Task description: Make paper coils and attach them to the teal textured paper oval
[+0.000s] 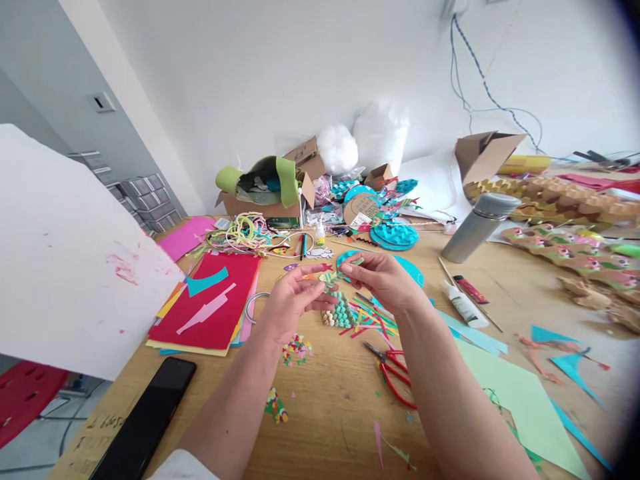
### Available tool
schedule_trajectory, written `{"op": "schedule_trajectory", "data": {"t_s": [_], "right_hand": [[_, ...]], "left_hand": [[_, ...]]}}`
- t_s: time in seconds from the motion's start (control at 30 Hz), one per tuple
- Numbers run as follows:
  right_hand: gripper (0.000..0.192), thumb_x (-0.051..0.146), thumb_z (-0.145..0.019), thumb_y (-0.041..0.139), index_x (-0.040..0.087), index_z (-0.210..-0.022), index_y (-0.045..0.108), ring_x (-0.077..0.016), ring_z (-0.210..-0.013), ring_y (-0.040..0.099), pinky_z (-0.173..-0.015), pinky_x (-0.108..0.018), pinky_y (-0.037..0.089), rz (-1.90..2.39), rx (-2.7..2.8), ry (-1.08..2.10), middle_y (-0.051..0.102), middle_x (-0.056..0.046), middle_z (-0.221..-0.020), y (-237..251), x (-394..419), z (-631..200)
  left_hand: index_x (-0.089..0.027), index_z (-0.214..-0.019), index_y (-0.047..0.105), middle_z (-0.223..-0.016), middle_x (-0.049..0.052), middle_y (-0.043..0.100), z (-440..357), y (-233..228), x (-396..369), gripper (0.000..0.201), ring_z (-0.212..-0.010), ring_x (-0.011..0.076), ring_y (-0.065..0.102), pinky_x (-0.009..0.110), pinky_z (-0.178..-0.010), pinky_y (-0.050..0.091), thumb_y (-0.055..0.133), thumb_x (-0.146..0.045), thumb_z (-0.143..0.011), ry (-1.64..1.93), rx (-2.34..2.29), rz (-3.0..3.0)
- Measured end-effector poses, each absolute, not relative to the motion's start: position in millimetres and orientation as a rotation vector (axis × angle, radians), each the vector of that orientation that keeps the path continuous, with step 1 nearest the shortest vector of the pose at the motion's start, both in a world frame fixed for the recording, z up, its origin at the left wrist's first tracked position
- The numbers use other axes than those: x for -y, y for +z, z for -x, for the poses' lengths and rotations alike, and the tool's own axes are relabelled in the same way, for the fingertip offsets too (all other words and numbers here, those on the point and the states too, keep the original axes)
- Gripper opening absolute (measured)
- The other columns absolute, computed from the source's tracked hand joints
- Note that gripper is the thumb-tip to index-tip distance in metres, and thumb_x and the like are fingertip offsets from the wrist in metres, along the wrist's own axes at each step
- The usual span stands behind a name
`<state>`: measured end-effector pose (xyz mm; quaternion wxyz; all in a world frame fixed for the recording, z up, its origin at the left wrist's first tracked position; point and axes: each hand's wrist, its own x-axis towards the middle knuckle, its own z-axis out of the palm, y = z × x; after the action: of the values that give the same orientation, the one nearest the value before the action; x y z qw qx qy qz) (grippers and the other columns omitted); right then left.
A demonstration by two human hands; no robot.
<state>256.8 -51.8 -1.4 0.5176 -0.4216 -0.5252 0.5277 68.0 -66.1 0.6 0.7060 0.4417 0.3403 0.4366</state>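
Observation:
My left hand (293, 298) and my right hand (383, 277) are raised over the wooden table (330, 407), fingertips close together. Between them they pinch a small multicoloured paper craft piece (330, 275), with red, orange and green bits showing. Just below it lies a teal egg-carton piece (340, 313) beside several thin coloured paper strips (373, 319). Red-handled scissors (395, 370) lie on the table under my right forearm. Small heaps of confetti-like scraps (296, 349) sit below my left hand.
A stack of coloured paper, red on top (213, 303), lies left, a black phone (147, 417) at the front left, a white board (65, 260) beyond. A glue bottle (465, 303), grey flask (475, 227), light green sheet (520, 397) and painted egg cartons (575, 253) stand right. Boxes crowd the back.

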Motion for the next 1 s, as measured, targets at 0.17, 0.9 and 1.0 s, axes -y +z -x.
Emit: {"op": "schedule_trajectory", "data": {"t_s": [0.17,0.9,1.0], "right_hand": [[0.034,0.045,-0.061,0.084,0.016,-0.075,0.073,-0.0083,-0.051,0.044,-0.051,-0.024,0.033,0.966,1.232,1.298,0.058,0.002,-0.057,0.7,53.8,-253.5],[0.036,0.048,-0.064,0.082,0.016,-0.061,0.065,-0.0088,-0.050,0.049,-0.049,-0.024,0.040,0.959,1.215,1.241,0.063,-0.001,-0.057,1.8,57.5,-243.1],[0.037,0.049,-0.063,0.082,0.016,-0.061,0.065,-0.0084,-0.049,0.049,-0.049,-0.024,0.040,0.954,1.205,1.253,0.062,-0.001,-0.057,2.4,57.5,-244.5]], "left_hand": [[-0.010,-0.101,0.062,-0.079,0.009,0.075,-69.1,-2.7,65.1,0.043,-0.069,0.0190,0.072,0.029,-0.066,0.058,0.083,-0.024,-0.065,1.031,-0.780,-1.024],[-0.013,-0.083,0.066,-0.072,0.006,0.075,-76.1,-3.6,69.6,0.033,-0.068,0.0202,0.072,0.032,-0.066,0.058,0.085,-0.030,-0.063,1.154,-0.816,-1.077],[-0.013,-0.082,0.065,-0.072,0.007,0.075,-76.3,-3.6,69.2,0.033,-0.067,0.0196,0.072,0.031,-0.066,0.059,0.085,-0.029,-0.062,1.162,-0.815,-1.064]]}}
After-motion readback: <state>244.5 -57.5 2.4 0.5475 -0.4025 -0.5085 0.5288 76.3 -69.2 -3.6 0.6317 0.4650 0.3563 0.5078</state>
